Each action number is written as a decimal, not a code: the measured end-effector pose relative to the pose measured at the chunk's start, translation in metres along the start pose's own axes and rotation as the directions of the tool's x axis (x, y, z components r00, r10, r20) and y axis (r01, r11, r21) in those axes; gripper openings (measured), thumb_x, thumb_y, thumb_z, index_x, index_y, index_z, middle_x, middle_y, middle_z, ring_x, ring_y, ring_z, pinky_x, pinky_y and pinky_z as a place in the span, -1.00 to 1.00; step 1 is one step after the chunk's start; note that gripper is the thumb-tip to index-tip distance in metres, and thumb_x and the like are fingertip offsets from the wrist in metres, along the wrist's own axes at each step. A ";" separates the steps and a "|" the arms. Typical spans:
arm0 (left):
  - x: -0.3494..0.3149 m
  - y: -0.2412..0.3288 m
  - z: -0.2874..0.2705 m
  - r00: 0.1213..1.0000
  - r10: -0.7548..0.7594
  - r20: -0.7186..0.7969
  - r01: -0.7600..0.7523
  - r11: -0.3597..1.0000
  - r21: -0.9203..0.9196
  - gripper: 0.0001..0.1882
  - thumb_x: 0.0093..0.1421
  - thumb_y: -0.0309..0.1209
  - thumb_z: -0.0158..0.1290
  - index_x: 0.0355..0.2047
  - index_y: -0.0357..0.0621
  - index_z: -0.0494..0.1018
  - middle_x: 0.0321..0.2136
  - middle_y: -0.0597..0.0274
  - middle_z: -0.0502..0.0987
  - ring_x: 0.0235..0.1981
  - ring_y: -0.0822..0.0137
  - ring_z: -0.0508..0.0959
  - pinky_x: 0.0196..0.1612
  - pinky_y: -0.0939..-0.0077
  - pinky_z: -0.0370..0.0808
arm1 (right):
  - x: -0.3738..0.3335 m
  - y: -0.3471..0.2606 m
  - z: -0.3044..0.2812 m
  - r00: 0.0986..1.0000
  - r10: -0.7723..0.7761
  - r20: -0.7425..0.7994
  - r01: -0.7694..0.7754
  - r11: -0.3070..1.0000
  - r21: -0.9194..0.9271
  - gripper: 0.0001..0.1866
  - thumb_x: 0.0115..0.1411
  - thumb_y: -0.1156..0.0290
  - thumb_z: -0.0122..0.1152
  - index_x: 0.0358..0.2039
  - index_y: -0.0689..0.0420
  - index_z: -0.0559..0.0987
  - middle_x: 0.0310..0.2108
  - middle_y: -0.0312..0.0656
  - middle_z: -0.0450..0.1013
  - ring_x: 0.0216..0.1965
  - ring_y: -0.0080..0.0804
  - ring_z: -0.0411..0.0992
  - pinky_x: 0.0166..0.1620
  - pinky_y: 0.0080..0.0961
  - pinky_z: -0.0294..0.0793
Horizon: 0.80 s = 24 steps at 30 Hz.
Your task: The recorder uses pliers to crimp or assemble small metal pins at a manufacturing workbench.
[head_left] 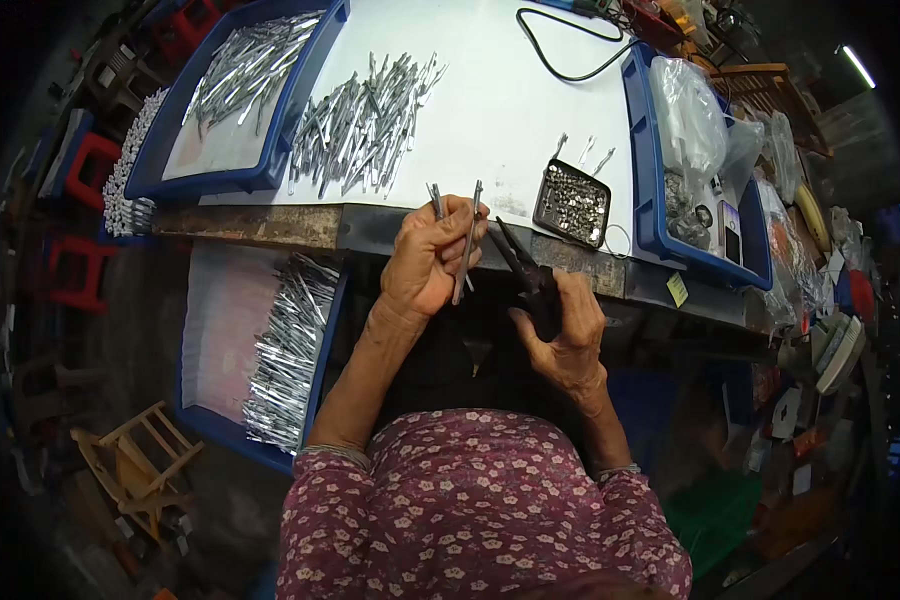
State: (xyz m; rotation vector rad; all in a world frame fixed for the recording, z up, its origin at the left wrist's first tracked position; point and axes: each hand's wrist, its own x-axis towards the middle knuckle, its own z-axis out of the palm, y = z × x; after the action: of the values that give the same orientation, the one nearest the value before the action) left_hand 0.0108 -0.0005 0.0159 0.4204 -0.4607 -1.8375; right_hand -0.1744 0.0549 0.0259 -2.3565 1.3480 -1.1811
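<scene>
Over the table's near edge, my left hand (422, 262) is closed around a couple of thin silvery metal strips (467, 255), which point up and away from me. My right hand (570, 335) grips dark long-nosed pliers (515, 255). Their jaws are apart and aim toward the strips, without plainly touching them. Just beyond the pliers, small shiny metal parts (573, 205) fill a black dish (541, 192). A few single strips lie behind that dish. To the left, a heap of similar strips (365, 125) is spread on the white tabletop (490, 100).
A blue tray (288, 105) of strips stands at the far left. Below the table edge, another blue tray (330, 350) holds more strips. At the right, a blue tray (646, 150) contains plastic bags (688, 115). A black cable (545, 60) loops at the back.
</scene>
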 end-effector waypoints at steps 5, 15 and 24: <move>-0.004 -0.008 0.003 0.998 -0.039 -0.050 0.039 0.999 -0.002 -0.86 0.17 -0.48 -0.06 -0.36 -0.36 0.38 -0.55 0.26 0.40 -0.77 0.68 0.13 -0.72 0.81 0.09 | -0.007 0.004 0.002 0.999 0.014 0.044 -0.010 0.995 -0.097 -0.48 -0.23 0.49 0.33 -0.21 0.32 0.34 -0.41 0.00 0.32 -0.40 -0.08 0.34 -0.34 -0.33 0.35; -0.006 -0.022 0.003 0.999 -0.038 -0.027 0.037 0.998 -0.041 -0.88 0.17 -0.47 -0.04 -0.41 -0.30 0.39 -0.63 0.41 0.33 -0.76 0.66 0.13 -0.72 0.80 0.09 | -0.015 0.010 0.008 1.000 -0.013 -0.018 0.012 0.995 -0.102 -0.50 -0.21 0.54 0.31 -0.20 0.32 0.35 -0.48 0.00 0.31 -0.50 -0.05 0.32 -0.42 -0.33 0.32; -0.013 -0.035 0.014 0.821 0.558 0.124 -0.383 0.376 0.844 -0.89 0.18 -0.47 -0.02 -0.37 -0.24 0.31 -0.59 0.40 0.35 -0.67 0.60 0.25 -0.63 0.74 0.22 | -0.010 -0.011 -0.012 0.779 0.443 0.444 -0.618 0.661 0.425 -0.67 -0.17 0.49 0.28 -0.34 0.23 0.44 -0.58 -0.40 0.28 -0.54 -0.69 0.22 -0.48 -0.68 0.20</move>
State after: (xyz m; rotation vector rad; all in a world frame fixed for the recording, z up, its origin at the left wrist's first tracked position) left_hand -0.0202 0.0232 0.0108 0.9973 -1.2329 -0.8564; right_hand -0.1789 0.0715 0.0339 -1.4857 1.2449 -0.8216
